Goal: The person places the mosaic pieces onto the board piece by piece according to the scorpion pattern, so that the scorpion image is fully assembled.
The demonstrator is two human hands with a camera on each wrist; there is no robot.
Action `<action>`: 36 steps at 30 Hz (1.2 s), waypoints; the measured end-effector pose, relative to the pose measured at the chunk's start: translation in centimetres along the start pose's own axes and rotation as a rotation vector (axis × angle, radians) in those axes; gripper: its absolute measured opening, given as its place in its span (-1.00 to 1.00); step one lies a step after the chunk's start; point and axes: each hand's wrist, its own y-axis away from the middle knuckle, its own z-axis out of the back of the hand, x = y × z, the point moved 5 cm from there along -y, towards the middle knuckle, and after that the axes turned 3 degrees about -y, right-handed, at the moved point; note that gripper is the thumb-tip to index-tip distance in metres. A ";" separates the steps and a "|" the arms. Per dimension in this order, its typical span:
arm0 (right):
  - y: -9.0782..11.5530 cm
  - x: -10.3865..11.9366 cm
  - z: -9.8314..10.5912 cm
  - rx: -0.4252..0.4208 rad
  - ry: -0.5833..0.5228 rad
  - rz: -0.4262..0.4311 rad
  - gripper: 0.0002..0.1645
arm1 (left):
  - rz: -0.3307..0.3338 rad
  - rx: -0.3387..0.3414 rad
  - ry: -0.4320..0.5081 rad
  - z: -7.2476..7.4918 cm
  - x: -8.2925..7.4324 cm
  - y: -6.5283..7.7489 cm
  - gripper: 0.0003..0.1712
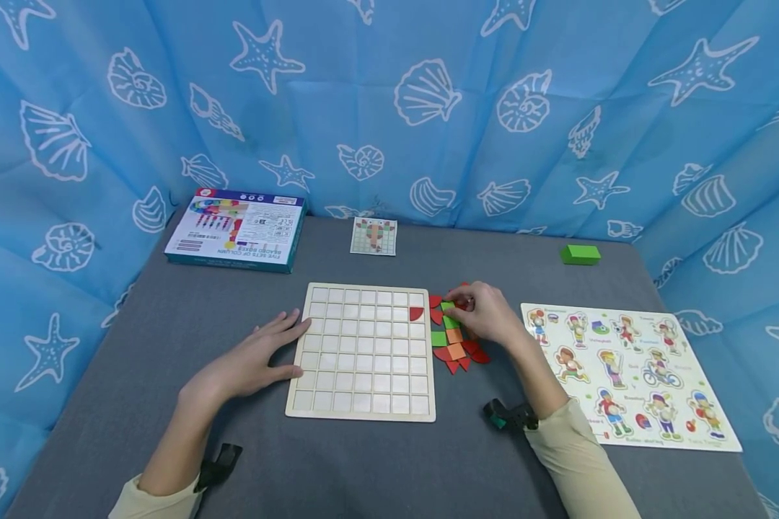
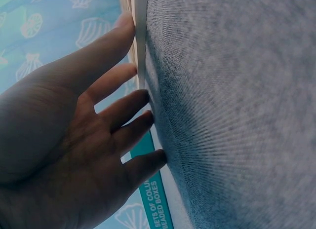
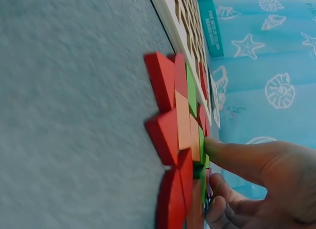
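Observation:
A pale wooden grid board (image 1: 361, 353) lies on the table, with one red quarter-round piece (image 1: 416, 313) in a cell near its upper right corner. My left hand (image 1: 253, 360) rests at the board's left edge, fingers spread, the thumb and fingertips touching the frame. To the right of the board is a cluster of red, orange and green blocks (image 3: 182, 123). Over that cluster, my right hand (image 1: 483, 311) pinches a green block (image 1: 448, 305) between thumb and index finger. Its other fingers are curled, and they partly hide the blocks beneath.
A small pattern card (image 1: 373, 236) lies behind the board. At the back left is a flat boxed set (image 1: 236, 229). A picture puzzle board (image 1: 630, 376) lies at the right, with a green block (image 1: 581, 254) behind it. Blue curtains (image 1: 389, 108) surround the table.

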 end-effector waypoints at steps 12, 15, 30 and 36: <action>-0.4 0.0 0.5 0.061 -0.007 -0.015 -0.85 | -0.002 -0.004 -0.008 -0.1 0.1 -0.1 -0.01; -0.1 0.0 0.6 0.046 -0.041 -0.012 -0.88 | -0.010 -0.007 -0.005 -0.1 0.1 -0.1 -0.01; 1.1 2.0 0.1 0.024 -0.249 0.072 -0.72 | -0.027 -0.003 0.002 0.0 0.1 0.0 -0.02; 0.9 3.6 -0.9 0.002 -0.272 0.099 -0.74 | -0.026 -0.006 0.003 0.0 0.0 0.0 -0.02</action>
